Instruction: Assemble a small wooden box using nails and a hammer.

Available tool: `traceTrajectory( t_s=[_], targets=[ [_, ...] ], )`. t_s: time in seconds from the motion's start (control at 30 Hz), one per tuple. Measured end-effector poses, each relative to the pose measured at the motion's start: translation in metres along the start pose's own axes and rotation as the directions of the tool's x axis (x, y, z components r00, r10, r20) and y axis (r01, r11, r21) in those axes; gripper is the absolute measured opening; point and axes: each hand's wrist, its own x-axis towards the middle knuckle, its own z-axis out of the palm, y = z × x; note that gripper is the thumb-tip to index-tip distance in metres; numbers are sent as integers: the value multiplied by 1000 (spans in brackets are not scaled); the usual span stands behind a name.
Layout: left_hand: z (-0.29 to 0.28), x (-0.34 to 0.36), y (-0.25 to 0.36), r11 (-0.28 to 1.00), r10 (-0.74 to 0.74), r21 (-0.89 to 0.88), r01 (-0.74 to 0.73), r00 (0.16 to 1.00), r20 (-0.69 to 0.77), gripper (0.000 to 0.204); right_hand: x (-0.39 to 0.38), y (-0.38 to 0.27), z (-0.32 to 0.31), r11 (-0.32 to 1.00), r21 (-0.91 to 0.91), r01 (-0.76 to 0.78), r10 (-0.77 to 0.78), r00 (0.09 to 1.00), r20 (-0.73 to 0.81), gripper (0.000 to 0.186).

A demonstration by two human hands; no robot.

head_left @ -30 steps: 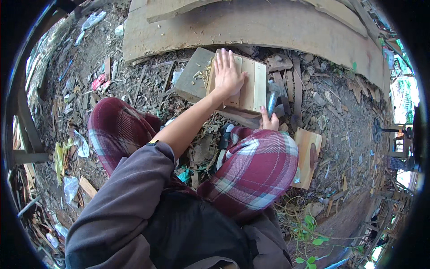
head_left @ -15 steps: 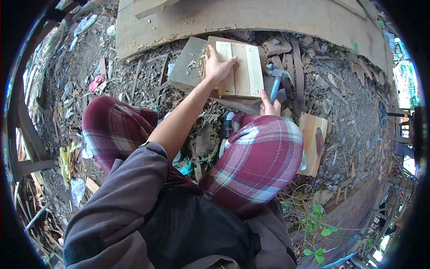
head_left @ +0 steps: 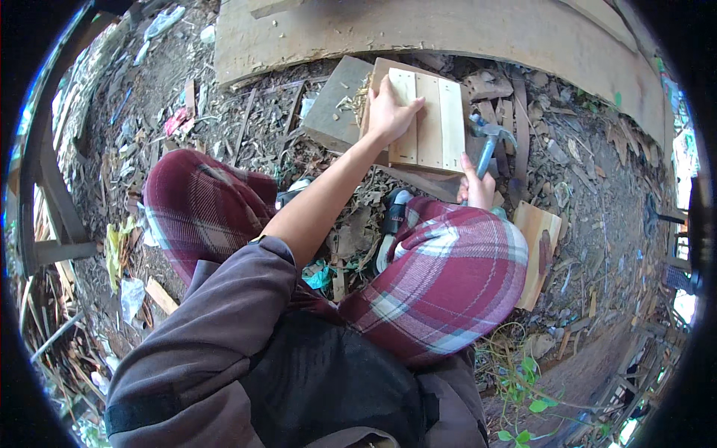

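Observation:
A pale slatted wooden panel (head_left: 437, 123) with small nail marks lies over a brown board on a grey block (head_left: 336, 104). My left hand (head_left: 392, 116) grips the panel near its left edge, thumb spread across the slats and some fingertips hidden at the side. Just right of the panel, my right hand (head_left: 478, 185) is closed round the blue handle of a claw hammer (head_left: 489, 142). The hammer's metal head points up and away, apart from the panel. My right knee hides part of that hand and forearm.
Wood shavings (head_left: 352, 97) lie on the block. A long plank (head_left: 448, 26) spans the far side. Right of my knee rests a loose board (head_left: 532, 224) with a dark stain. Wood scraps, leaves and plastic litter cover the ground; a green plant (head_left: 534, 381) grows at lower right.
The whole scene has shifted slightly right in the picture as the view moved. My left hand keeps its place on the panel, and the hammer remains in my right hand beside it.

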Motion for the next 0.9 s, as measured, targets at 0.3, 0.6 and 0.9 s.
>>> traceTrajectory(
  t_s=[0.3,0.6,0.9],
  targets=[
    [-3,-4,9,992,-39,-113,46,997,66,81,4,-1,4,996,-82,27,-26,1000,2,44],
    [-1,0,2,992,-24,-119,32,998,65,89,0,-6,5,989,-147,-4,0,1000,-21,44],
    [7,-2,6,983,-142,-101,153,984,110,94,-5,-1,-21,983,-181,32,-46,996,-74,47]
  ],
)
